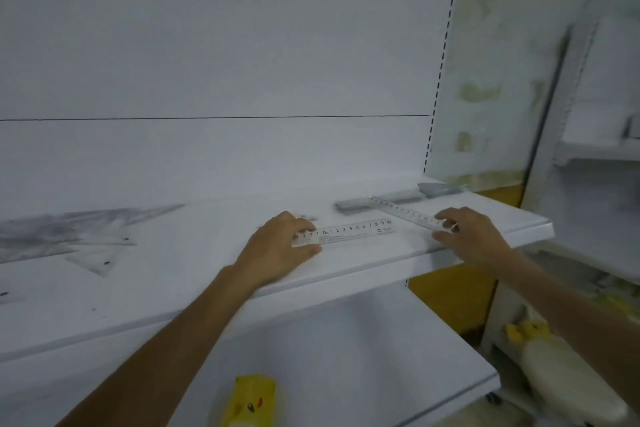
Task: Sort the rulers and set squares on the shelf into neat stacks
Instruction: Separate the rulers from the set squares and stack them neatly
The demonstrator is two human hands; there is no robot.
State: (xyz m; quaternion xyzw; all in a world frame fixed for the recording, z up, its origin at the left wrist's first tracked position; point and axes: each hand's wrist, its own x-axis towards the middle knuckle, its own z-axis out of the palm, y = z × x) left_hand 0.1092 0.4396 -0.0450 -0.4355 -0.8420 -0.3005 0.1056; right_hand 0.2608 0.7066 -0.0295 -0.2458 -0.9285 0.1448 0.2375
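Note:
A clear ruler with black numbers (349, 231) lies flat on the white shelf (207, 281). My left hand (280, 250) pinches its left end between thumb and fingers. A second clear ruler (405, 212) lies at an angle to the right, and my right hand (467, 236) grips its near end. Several clear set squares (93, 246) lie scattered and overlapping at the left of the shelf. More grey rulers (381, 201) lie along the back edge, with another grey stack (440, 188) at the far right corner.
A lower white shelf (363, 357) holds a yellow package (251, 402) near the bottom edge. To the right stand a yellow wall, a yellow duck toy (526, 331) and a white rounded object (568, 381). Another shelf unit stands at the far right.

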